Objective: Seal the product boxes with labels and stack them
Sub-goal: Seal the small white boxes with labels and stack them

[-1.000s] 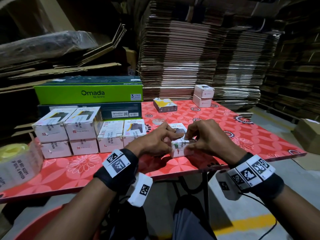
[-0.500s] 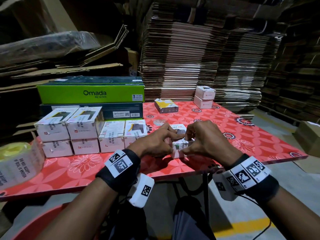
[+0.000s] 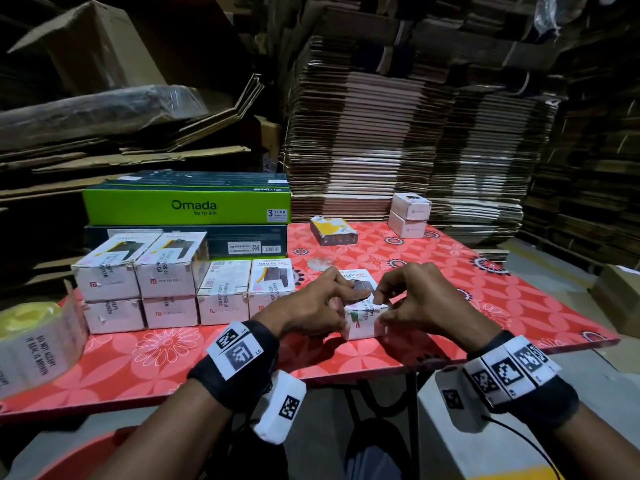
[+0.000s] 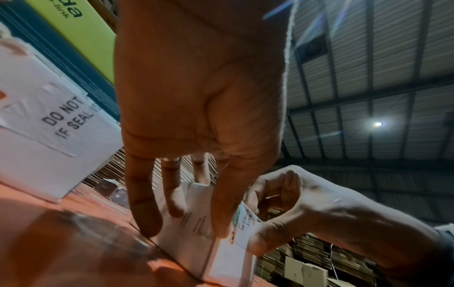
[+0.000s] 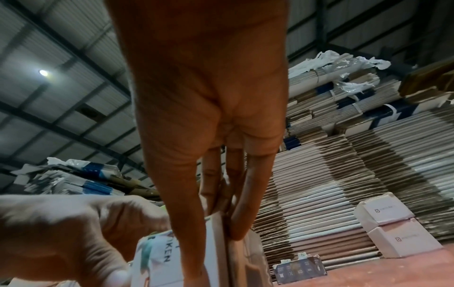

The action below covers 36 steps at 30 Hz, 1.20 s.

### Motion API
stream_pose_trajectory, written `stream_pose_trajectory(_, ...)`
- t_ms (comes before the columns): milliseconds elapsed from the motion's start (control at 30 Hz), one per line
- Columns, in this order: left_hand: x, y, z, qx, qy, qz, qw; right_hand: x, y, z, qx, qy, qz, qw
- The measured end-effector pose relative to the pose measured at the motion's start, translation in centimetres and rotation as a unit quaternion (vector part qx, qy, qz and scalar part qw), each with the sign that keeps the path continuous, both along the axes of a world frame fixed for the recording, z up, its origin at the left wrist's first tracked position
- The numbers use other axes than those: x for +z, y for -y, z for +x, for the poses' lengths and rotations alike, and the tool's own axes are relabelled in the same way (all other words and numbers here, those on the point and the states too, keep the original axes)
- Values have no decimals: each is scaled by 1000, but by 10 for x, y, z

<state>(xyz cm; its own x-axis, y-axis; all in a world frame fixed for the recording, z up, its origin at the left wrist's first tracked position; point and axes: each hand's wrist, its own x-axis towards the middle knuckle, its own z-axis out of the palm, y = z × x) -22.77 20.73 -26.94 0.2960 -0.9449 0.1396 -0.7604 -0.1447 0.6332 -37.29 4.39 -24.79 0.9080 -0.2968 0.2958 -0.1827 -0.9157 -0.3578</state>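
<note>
A small white product box [image 3: 362, 327] stands near the front edge of the red table [image 3: 485, 306]. A white seal label [image 3: 363, 310] with black print is folded over its top front edge. My left hand [image 3: 349, 299] holds the box from the left, with its fingers curled over the top and its thumb on the front. My right hand [image 3: 381, 303] grips the box from the right, thumb on the label. In the right wrist view the thumb runs down the label [image 5: 159, 254] and the fingers [image 5: 240, 223] lie along the box's side. Left of the hands stand sealed boxes [image 3: 166, 292], stacked two high.
A roll of seal labels [image 3: 38, 344] lies at the table's left edge. Green and dark Omada cartons [image 3: 187, 206] are stacked behind the sealed boxes. A yellow-topped box [image 3: 332, 230] and two stacked white boxes [image 3: 408, 214] sit at the far side. Flattened cardboard is piled behind.
Both hands stay on the box; their fingers have shifted slightly over the label. Nothing was picked up or let go.
</note>
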Motion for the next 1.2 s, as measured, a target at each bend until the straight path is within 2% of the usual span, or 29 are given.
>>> stream_pose_trajectory(100, -1, 0, 1, -1, 2, 0, 1000, 0, -10, 3, -13, 4, -28, 1000)
stream_pose_trajectory(300, 0, 1, 1, 1, 11, 6, 1000, -7, -9, 5, -35, 41, 12, 999)
stream_pose_trajectory(533, 1, -1, -2, 3, -17, -7, 1000, 6, 0, -5, -14, 7, 63, 998)
stream_pose_trajectory(633, 1, 0, -3, 9, -21, -16, 1000, 7, -2, -4, -1, 1, 50, 999)
stream_pose_trajectory(767, -1, 0, -1, 7, -10, -6, 1000, 4, -9, 6, -36, 25, 21, 999)
stream_pose_trajectory(1033, -3, 0, -1, 11, -30, -16, 999, 2, -5, -3, -4, 25, 41, 999)
stream_pose_trajectory(1200, -6, 1, 3, 14, -14, -8, 1000, 3, -12, 1, -27, 29, 26, 999)
